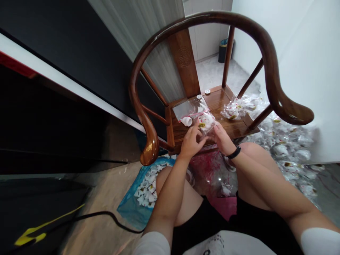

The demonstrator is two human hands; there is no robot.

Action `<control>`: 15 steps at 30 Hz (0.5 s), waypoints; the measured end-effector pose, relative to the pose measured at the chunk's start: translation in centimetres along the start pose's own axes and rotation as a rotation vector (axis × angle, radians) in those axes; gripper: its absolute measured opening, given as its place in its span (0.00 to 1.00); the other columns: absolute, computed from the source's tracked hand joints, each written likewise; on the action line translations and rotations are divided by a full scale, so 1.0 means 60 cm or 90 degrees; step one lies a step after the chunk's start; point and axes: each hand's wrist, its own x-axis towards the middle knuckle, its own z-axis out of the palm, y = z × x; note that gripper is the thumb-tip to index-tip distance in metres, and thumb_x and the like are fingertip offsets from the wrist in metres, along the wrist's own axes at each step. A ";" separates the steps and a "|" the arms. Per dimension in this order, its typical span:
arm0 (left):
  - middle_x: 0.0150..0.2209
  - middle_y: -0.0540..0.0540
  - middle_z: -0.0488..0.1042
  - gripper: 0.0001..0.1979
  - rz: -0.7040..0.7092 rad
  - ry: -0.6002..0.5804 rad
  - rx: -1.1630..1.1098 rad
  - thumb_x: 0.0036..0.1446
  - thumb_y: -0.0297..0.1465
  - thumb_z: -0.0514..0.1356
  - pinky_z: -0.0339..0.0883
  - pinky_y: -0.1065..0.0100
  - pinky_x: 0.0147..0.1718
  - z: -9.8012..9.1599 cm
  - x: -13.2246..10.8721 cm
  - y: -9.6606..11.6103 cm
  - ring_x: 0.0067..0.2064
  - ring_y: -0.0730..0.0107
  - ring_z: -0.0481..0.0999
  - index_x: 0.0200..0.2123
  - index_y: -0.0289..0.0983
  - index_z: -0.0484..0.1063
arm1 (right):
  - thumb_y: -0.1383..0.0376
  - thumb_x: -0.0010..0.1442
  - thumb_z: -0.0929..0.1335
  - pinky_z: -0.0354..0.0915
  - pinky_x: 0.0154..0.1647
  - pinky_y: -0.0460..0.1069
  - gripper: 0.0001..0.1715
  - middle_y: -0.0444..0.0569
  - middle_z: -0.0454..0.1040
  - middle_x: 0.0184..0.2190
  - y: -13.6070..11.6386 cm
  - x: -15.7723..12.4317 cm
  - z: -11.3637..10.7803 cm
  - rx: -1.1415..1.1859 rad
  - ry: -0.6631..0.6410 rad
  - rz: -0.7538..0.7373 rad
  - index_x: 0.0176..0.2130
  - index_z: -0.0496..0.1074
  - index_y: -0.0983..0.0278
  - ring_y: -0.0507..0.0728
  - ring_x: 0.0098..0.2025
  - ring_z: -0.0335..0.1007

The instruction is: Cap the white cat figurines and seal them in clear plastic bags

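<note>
A clear plastic bag [205, 121] with a white figure inside, marked in red and yellow, lies at the front of the wooden chair seat. My left hand [191, 141] has its fingers curled on the near left side of this bag. On its right side, my right hand [223, 140] grips the bag's edge, with some fingers hidden. Just left of the bag, a white hollow piece [186, 122] rests on its side. Behind are a flat clear bag [183, 108] with a pink strip and two small round white pieces, one a white disc [207, 91].
The curved chair rail [212, 16] rings the seat on the far side. Bagged white figures [233, 109] lie at the seat's right, with a large heap [287, 148] beyond. A blue bag [130, 203] of white pieces and a black cable [106, 213] are at lower left.
</note>
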 end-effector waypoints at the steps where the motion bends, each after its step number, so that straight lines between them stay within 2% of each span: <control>1: 0.37 0.48 0.78 0.46 0.039 -0.026 0.021 0.66 0.42 0.67 0.72 0.56 0.59 0.002 -0.002 0.007 0.49 0.60 0.79 0.78 0.41 0.48 | 0.41 0.62 0.74 0.78 0.47 0.54 0.30 0.46 0.81 0.52 -0.003 -0.002 0.005 0.042 -0.015 0.012 0.56 0.75 0.53 0.60 0.52 0.79; 4: 0.38 0.48 0.78 0.47 0.155 -0.023 0.037 0.64 0.43 0.69 0.73 0.53 0.57 0.011 -0.009 0.026 0.47 0.59 0.80 0.77 0.41 0.49 | 0.39 0.60 0.74 0.78 0.53 0.57 0.31 0.48 0.83 0.50 -0.010 -0.005 0.014 0.123 -0.002 0.052 0.51 0.78 0.56 0.64 0.57 0.78; 7: 0.36 0.49 0.77 0.38 0.208 0.048 0.047 0.67 0.39 0.66 0.74 0.55 0.52 0.017 -0.014 0.034 0.43 0.61 0.79 0.74 0.41 0.55 | 0.40 0.59 0.75 0.79 0.51 0.58 0.30 0.48 0.85 0.48 -0.012 -0.002 0.011 0.148 0.015 0.076 0.51 0.79 0.57 0.65 0.54 0.80; 11: 0.32 0.52 0.74 0.28 0.135 0.102 0.026 0.69 0.34 0.62 0.73 0.58 0.50 0.013 -0.017 0.028 0.39 0.65 0.77 0.69 0.41 0.61 | 0.41 0.61 0.75 0.80 0.45 0.57 0.30 0.49 0.84 0.46 -0.005 0.004 0.001 0.139 0.010 0.074 0.52 0.79 0.57 0.64 0.49 0.81; 13: 0.34 0.51 0.74 0.26 0.066 0.112 0.004 0.70 0.35 0.61 0.73 0.58 0.52 0.008 -0.015 0.024 0.39 0.66 0.77 0.68 0.41 0.63 | 0.41 0.62 0.74 0.79 0.44 0.57 0.29 0.49 0.83 0.47 -0.001 0.006 -0.005 0.095 0.006 0.060 0.54 0.79 0.56 0.64 0.48 0.81; 15: 0.39 0.47 0.76 0.27 -0.030 0.107 -0.043 0.70 0.39 0.62 0.74 0.58 0.53 0.006 -0.011 0.021 0.43 0.64 0.78 0.68 0.41 0.64 | 0.42 0.65 0.72 0.78 0.47 0.58 0.29 0.50 0.81 0.51 0.001 0.005 -0.013 -0.007 -0.007 0.020 0.58 0.78 0.53 0.64 0.50 0.78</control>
